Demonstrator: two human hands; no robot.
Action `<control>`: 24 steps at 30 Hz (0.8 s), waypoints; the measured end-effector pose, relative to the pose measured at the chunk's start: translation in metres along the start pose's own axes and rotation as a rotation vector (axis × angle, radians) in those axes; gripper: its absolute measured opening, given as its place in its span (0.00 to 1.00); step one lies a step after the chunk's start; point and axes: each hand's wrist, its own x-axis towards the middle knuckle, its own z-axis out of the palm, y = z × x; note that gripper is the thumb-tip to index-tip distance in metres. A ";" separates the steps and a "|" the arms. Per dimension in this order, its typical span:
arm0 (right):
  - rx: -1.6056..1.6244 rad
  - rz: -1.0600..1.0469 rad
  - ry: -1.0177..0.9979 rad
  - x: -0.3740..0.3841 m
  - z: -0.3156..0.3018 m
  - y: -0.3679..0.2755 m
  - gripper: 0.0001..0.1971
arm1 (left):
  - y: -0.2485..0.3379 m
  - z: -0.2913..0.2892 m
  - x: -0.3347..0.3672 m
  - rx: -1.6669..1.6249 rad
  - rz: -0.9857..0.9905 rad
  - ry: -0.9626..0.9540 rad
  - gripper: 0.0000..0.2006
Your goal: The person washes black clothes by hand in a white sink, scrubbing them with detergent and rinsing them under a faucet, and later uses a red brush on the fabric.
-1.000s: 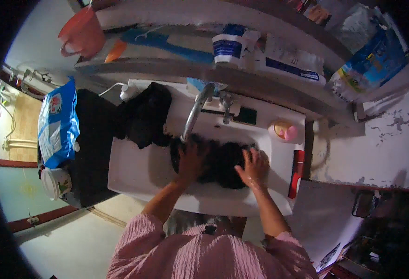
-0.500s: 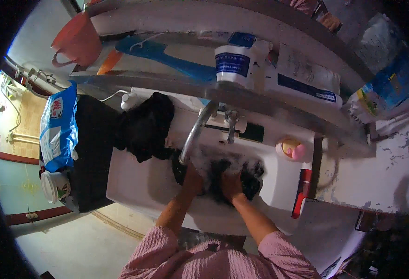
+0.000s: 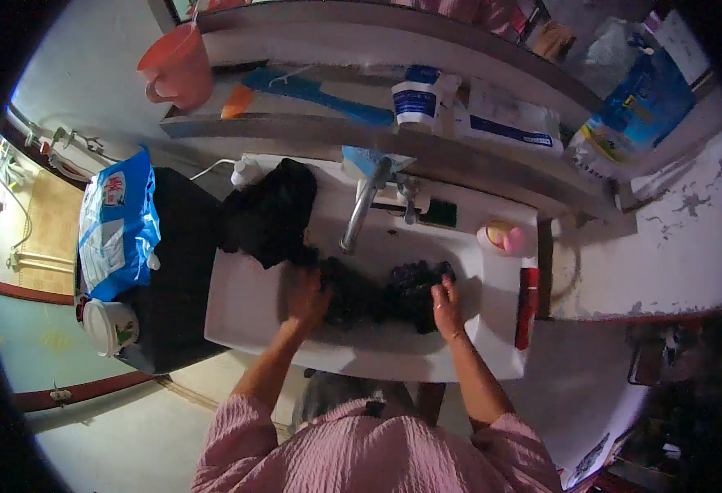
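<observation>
Bare left hand (image 3: 307, 300), bare right hand (image 3: 449, 311) now farther apart, at opposite edges of black cloth bundle (image 3: 406, 294) in white rectangular sink (image 3: 247, 297). Can't tell if gripping. Likely washing step; next move calls for gathering inward.

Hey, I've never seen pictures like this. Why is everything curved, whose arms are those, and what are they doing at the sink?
There's no machine here, just a person with bare hands. The view comes from a wide fisheye camera worn on the person's head, looking down, so straight edges bend toward the rim. The arms reaching up from the bottom are the wearer's own, in pink sleeves.

The left hand and right hand are at either side of dark, wet-looking cloth in the white sink. The dim light hides how firmly they grip it.

Another dark bundle lies over the sink's back-left corner. The faucet stands at the back, with a pink soap dish to its right.
</observation>
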 end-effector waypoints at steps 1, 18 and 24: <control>-0.073 -0.175 0.166 -0.001 -0.006 0.005 0.14 | 0.001 -0.002 0.001 0.233 0.197 0.173 0.25; 0.917 0.316 0.215 -0.044 -0.044 -0.098 0.17 | 0.110 0.045 -0.008 -1.316 -0.194 -0.387 0.14; 1.350 0.561 -0.260 -0.049 0.019 -0.018 0.22 | 0.161 0.042 -0.082 -0.737 0.335 -0.618 0.12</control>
